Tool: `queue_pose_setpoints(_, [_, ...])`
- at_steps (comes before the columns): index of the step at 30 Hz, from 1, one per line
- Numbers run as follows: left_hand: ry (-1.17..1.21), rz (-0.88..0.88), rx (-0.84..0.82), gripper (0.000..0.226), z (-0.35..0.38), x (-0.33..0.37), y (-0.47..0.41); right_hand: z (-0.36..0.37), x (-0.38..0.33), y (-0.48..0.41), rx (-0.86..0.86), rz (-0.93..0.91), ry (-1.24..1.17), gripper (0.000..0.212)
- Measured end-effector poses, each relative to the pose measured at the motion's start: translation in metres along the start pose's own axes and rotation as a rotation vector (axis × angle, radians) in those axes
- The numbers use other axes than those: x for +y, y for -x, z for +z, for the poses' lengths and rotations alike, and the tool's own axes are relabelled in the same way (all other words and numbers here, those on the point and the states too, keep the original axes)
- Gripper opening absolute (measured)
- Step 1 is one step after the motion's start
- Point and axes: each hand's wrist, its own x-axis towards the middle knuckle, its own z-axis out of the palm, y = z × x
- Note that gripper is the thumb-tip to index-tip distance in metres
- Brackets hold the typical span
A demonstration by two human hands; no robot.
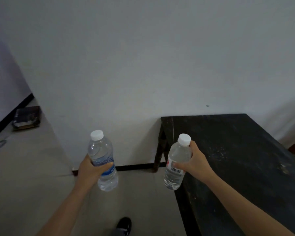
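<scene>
Two clear plastic bottles are being held up in the air, one in each hand. The blue-labelled bottle (102,160) is being gripped by the left hand (90,169), whose fingers are being wrapped round the label band at mid-body. The bottle is being kept nearly upright, leaning slightly to the left at the top, and is closed by a white screw cap (97,135). Clear water is being carried in it, filling most of the body. It is being held over the floor (32,176), well to the left of the desk (237,159).

The red-labelled bottle (177,160) is being gripped by the right hand (194,160). The thumb is being laid across the front of the label just above a barcode, and the fingers are being curled round the far side up towards the neck. It is being tilted with its top to the right and is closed by a matching cap (184,139). Clear water is likewise being carried in it. Its base is being held at the left edge of the desk, not standing on the top; whether it is touching that edge cannot be told.

The desk is black and scuffed, with pale scratches, and is being stood against a plain white wall (143,65) on dark legs (158,150). The floor is being shown as pale tiles, edged by a black skirting strip (136,166). A dark box (26,117) is lying on the floor at the far left, and a black shoe (124,225) is being seen at the bottom edge.
</scene>
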Motion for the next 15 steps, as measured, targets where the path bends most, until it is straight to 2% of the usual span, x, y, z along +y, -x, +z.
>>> queue_pose_setpoints(10, [0.022,0.109,-0.276,0.055,0.083,0.028,-0.176,-0.018,0.011,-0.104,0.266,0.177,0.024,0.064])
queue_pose_setpoints(15, [0.013,0.116,-0.405,0.064,0.124,0.035,-0.233,-0.026,0.021,-0.118,0.421,0.283,-0.011,0.067])
